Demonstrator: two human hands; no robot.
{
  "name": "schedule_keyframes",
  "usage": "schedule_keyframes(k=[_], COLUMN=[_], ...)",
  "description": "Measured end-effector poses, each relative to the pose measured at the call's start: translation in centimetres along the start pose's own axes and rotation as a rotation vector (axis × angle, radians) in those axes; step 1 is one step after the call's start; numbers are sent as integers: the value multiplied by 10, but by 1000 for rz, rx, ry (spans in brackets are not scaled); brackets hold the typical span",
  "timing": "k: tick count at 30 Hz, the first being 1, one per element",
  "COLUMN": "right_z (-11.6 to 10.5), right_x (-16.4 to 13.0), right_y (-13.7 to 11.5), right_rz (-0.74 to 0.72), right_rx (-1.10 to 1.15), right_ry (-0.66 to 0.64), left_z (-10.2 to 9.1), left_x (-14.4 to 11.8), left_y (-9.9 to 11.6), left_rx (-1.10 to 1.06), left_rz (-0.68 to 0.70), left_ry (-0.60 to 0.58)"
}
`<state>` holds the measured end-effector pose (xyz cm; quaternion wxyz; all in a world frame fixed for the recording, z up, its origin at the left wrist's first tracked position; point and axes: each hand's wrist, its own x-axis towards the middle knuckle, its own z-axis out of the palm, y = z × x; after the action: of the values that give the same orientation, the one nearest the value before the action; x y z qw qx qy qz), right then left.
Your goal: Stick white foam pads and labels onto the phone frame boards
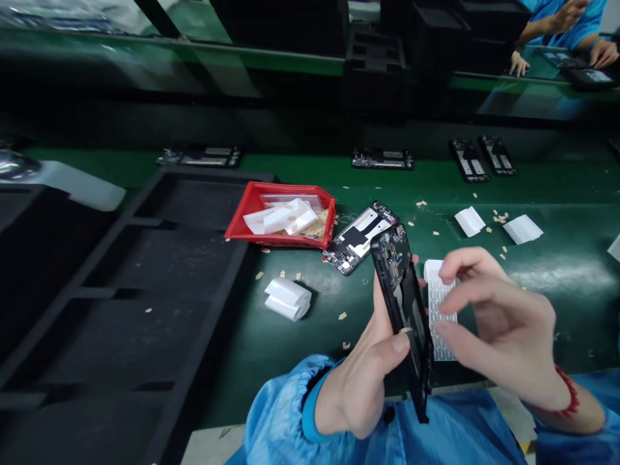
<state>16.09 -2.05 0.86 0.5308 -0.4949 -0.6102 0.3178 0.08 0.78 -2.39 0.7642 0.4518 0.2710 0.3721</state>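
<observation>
Left grip: your left hand (361, 381) is clamped on the phone frame (404, 310), thumb on its near edge, held upright on edge above the table (339, 323).
Right grip: your right hand (504, 336) has its fingers pinched together on the white label strip (438, 303), just behind the frame.
Doing it well: keep the frame steady and hold the strip by its edge only.
Nearby: 1 more phone board (358, 237) lies just beyond; red bin (242, 223) of white strips to its left.
In the way: paper scraps and folded white liners (287, 297) litter the table; black foam tray (145, 290) crowds your left.
</observation>
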Motion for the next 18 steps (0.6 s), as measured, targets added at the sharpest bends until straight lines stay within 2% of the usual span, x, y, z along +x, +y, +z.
schedule_keyframes(k=[5,14,18], right_z=[8,14,15], right_x=[-12,-5,-3], right_y=[-5,1,2], right_rz=[-4,30,58], right_rx=[22,69,94], right_ry=[-42,-68,-99], left_z=[1,-5,-8], left_x=[0,-2,-3], left_y=[-7,-6,-9], left_rx=[3,21,16], left_rz=[78,22,44], left_ry=[53,92,102])
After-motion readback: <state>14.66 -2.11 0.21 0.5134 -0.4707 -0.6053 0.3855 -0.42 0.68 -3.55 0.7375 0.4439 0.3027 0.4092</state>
